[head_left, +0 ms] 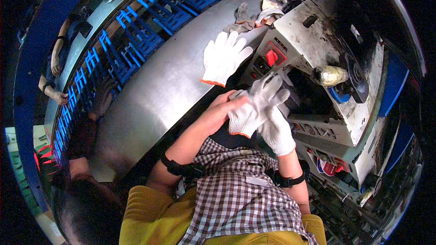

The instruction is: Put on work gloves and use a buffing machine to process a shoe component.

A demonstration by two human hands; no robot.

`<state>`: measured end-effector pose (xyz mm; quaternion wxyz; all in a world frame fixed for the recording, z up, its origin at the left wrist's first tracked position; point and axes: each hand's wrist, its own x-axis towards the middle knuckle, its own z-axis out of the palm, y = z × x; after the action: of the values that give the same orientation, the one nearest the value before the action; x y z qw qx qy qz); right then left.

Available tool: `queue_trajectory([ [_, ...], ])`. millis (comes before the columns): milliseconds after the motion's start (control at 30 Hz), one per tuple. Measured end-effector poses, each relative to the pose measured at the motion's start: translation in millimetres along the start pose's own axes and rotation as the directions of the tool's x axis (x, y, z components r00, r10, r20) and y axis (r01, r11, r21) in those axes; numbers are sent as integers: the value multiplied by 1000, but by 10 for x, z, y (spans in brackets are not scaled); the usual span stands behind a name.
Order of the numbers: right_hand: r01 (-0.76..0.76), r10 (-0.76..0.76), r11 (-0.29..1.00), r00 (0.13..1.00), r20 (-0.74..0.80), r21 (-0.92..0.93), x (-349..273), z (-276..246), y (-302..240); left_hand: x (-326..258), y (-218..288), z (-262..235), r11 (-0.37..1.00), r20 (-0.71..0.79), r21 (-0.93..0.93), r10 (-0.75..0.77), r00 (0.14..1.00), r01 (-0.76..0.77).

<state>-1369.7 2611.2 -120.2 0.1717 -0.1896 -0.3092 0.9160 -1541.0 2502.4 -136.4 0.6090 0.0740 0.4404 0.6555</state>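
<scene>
Pulling white glove [254, 104] | left hand [222, 111] bare | right hand [277, 131] gloved

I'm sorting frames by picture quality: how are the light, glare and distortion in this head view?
Head view: strong fisheye bend, so the steel table and blue crates curve toward a black rim; soft glare on the table; the spare white glove and the gloved right hand look sharp; the left hand is well lit; the lower right corner falls into shadow.

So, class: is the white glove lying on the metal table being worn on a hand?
No. The spare white glove lies flat and empty on the metal table, apart from both hands.
</scene>
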Motion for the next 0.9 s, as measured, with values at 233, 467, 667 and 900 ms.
queue_trajectory([
  [233, -73, 60, 951, 997, -54, -301, 97, -1, -124, 30, 107, -5, 774, -77, 414, 555, 828, -480],
  [467, 138, -143, 987, 988, 60, 81, 157, 61, 95, -174, 11, 469, 466, 174, 782, 475, 863, -414],
  [667, -88, 64, 757, 996, 61, 647, 208, -172, 128, -346, -218, 598, 104, 575, 754, 373, 728, -648],
  [900, -60, 42, 835, 998, 46, 548, 141, 57, -16, -408, -137, 417, -237, 527, 843, 551, 647, -484],
])
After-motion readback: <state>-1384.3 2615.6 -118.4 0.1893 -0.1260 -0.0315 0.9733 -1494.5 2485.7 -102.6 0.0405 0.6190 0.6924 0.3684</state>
